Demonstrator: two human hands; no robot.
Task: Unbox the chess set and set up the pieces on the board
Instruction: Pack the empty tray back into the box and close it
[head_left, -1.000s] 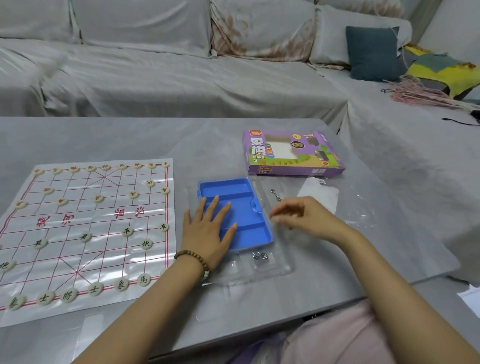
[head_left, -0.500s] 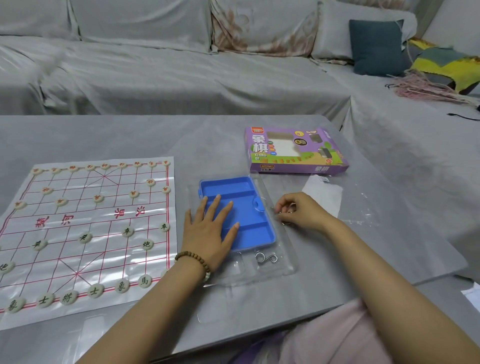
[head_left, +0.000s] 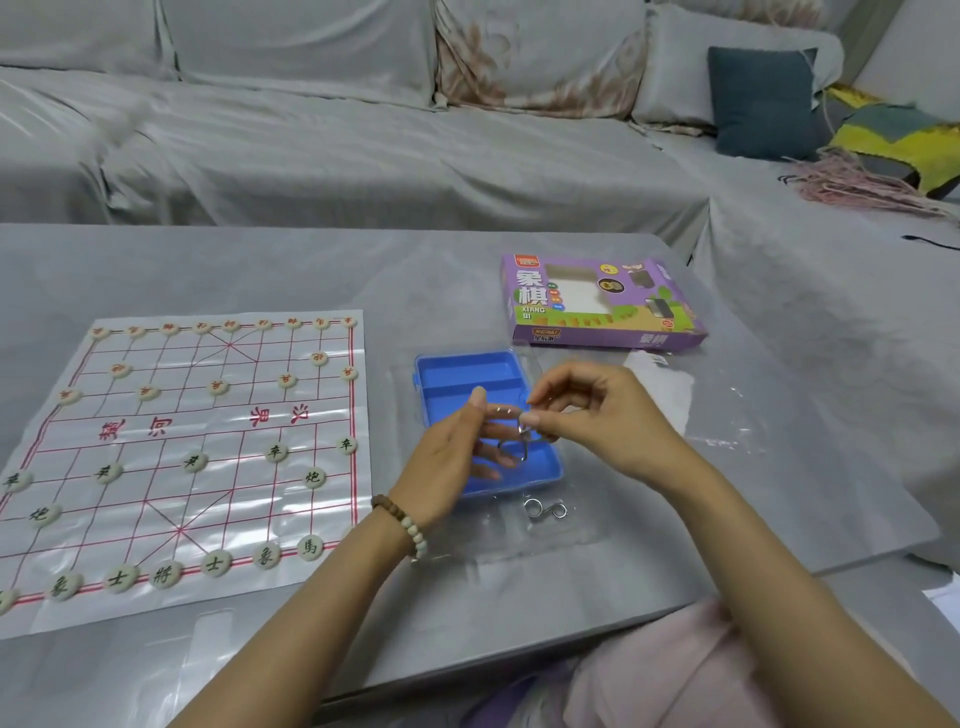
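— Board (head_left: 234, 499)?
— Lay flat on the left of the counter (head_left: 260, 270). Carried round pieces (head_left: 312, 477) on its line crossings, red-lettered along the far rows and dark-lettered along the near ones.
— And the hands?
— Hovered close together above the blue tray (head_left: 467, 371), just right of the board. Saw the right hand (head_left: 608, 415) pinching a small bent wire piece (head_left: 519, 447) between thumb and forefinger, with the other fingers curled.
— Left hand (head_left: 452, 457)?
— Faced palm toward the right one, fingers fairly straight, thumb up, right beside that same wire piece. Could not tell whether gripping it or only touching it; too small and blurred there. Wore a bead bracelet (head_left: 405, 525) at the wrist.
— Anything else close by?
— Noticed the tray resting on a clear plastic shell (head_left: 587, 525), with two joined metal rings (head_left: 545, 509) in the shell at the tray's near end. Spotted the purple chess box (head_left: 597, 306) lying flat beyond, a little to the right, apart from the tray. Made out a grey-covered sofa (head_left: 363, 156) behind the counter, with a teal cushion (head_left: 763, 104) on it.
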